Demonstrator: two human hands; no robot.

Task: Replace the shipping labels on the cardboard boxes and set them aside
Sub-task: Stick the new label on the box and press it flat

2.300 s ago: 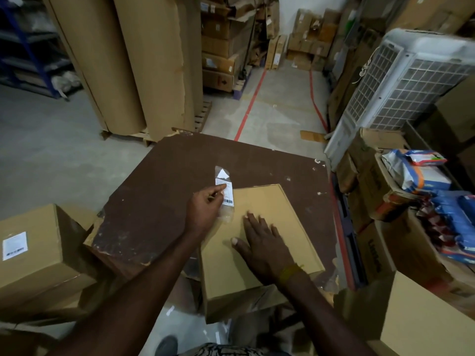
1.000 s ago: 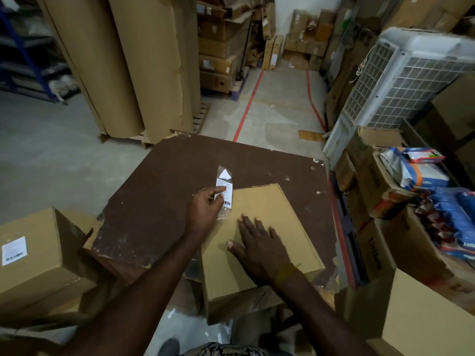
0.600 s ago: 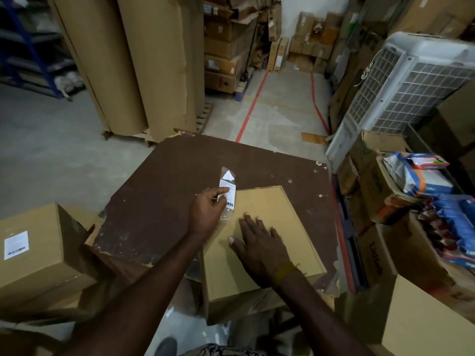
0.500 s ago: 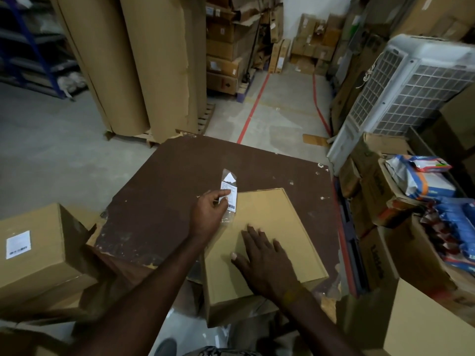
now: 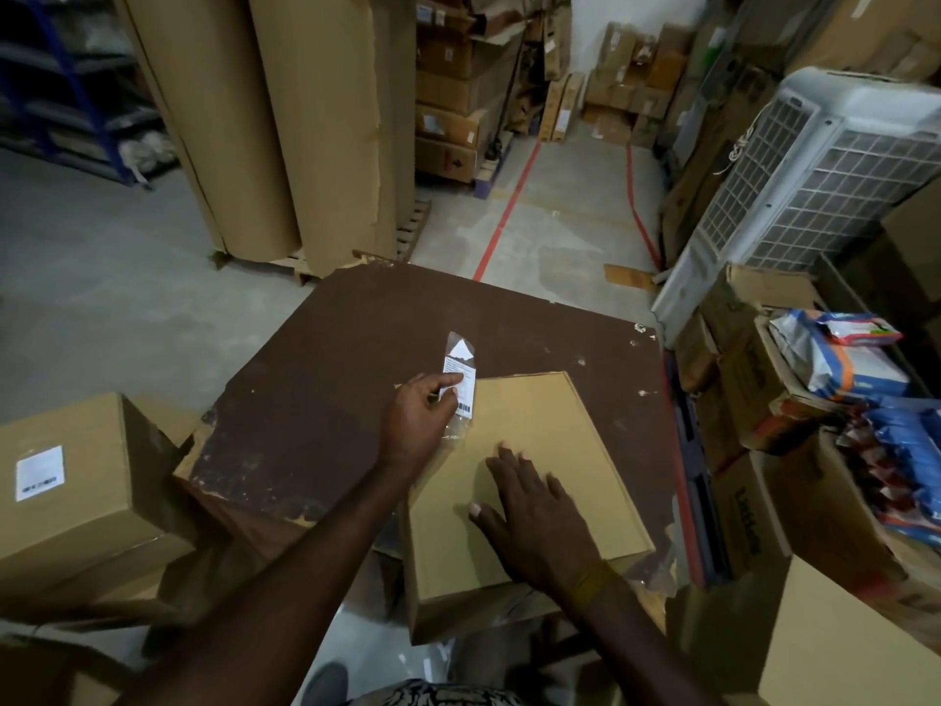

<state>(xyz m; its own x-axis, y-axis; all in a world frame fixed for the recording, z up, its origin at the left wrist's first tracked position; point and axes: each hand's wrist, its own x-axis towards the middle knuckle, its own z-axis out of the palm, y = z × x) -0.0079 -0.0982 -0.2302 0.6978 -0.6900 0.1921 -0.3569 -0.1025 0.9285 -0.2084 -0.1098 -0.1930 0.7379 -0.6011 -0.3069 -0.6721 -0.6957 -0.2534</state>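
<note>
Label peeling at the bench

Left hand (image 5: 418,419) pinches the shipping label (image 5: 461,375); right hand (image 5: 534,507) lies flat, fingers spread, on the cardboard box (image 5: 560,450).

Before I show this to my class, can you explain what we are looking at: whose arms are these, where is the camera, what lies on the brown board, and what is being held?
There is no machine here. The arms belong to a person, and the single camera sits on that person's head, looking forward and down, so you see their own two hands from above.

On the brown board lies a flat cardboard box. The right hand lies flat on it with straight fingers. The left hand pinches a shipping label in clear film, at the box's far left corner.

To the left stands another box with a white label on its side. To the right are a white cooler and cartons of packets.
</note>
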